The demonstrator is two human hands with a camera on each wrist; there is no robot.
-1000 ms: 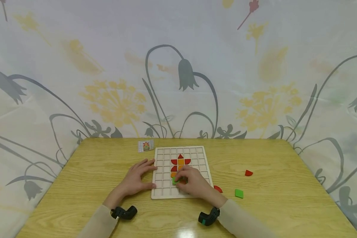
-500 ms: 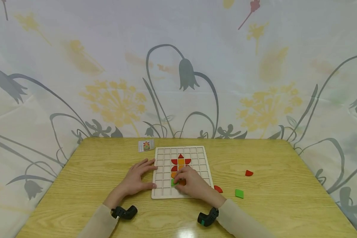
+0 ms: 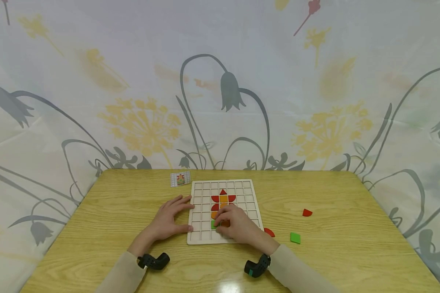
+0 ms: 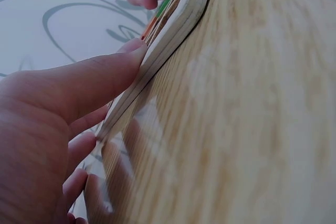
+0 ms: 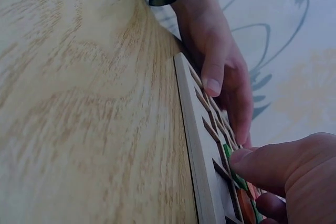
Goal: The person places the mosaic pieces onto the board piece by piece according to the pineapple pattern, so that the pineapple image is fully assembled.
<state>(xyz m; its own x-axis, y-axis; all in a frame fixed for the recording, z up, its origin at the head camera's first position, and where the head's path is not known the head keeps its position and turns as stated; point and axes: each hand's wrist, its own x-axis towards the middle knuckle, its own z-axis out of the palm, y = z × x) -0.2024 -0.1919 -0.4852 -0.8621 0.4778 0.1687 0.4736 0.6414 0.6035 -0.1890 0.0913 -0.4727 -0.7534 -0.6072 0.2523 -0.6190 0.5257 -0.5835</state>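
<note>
A white gridded board (image 3: 199, 236) lies on the table, with red and orange tiles forming a figure in its middle columns. My right hand (image 3: 238, 224) is over the board's lower middle, its thumb and fingertips on a green square tile (image 3: 213, 224) in a cell below an orange tile (image 3: 214, 215). In the right wrist view the thumb (image 5: 244, 158) touches that green tile (image 5: 240, 181); my palm hides some neighbouring cells. My left hand (image 3: 168, 219) rests at the board's left edge, fingers spread, thumb (image 4: 134, 51) and fingertips touching the rim.
A small picture card (image 3: 180, 179) showing a similar figure lies behind the board's left corner. Right of the board are a loose green square tile (image 3: 295, 238), a red quarter-round tile (image 3: 307, 213), and another red tile (image 3: 269, 232) beside the board's edge, partly behind my wrist.
The green tile under my right fingers was tilted a second ago and now lies flat in its cell. My right hand has shifted only slightly; my left hand stays at the edge.
</note>
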